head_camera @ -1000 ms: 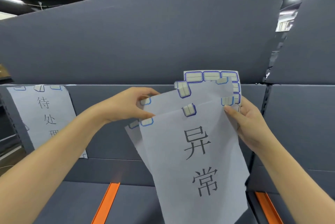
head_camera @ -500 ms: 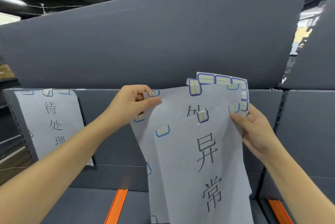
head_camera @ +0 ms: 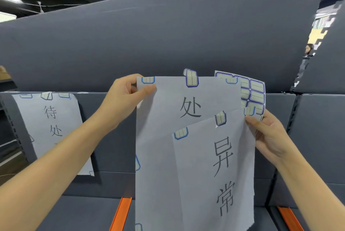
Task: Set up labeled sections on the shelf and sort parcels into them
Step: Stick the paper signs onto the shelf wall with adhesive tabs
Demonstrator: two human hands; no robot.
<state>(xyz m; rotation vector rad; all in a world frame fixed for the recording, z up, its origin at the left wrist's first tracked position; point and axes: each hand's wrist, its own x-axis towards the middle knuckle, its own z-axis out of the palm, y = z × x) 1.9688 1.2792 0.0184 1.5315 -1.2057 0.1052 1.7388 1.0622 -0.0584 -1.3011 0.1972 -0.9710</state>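
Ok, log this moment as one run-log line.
left hand: pinching top corner of rear sign | right hand: holding front sign and sticker sheet | posted sign: on shelf

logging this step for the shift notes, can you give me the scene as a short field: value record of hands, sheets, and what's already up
left hand: left hand pinches the top left corner of the rear paper sign
right hand: right hand holds the front paper sign and the sticker sheet at their right edge
rear sign text: 处 visible, rest covered
front sign text: 异常
stickers: blue-bordered labels along both signs' top edges
already up: posted sign stuck on the shelf panel at left
parcels: none in view
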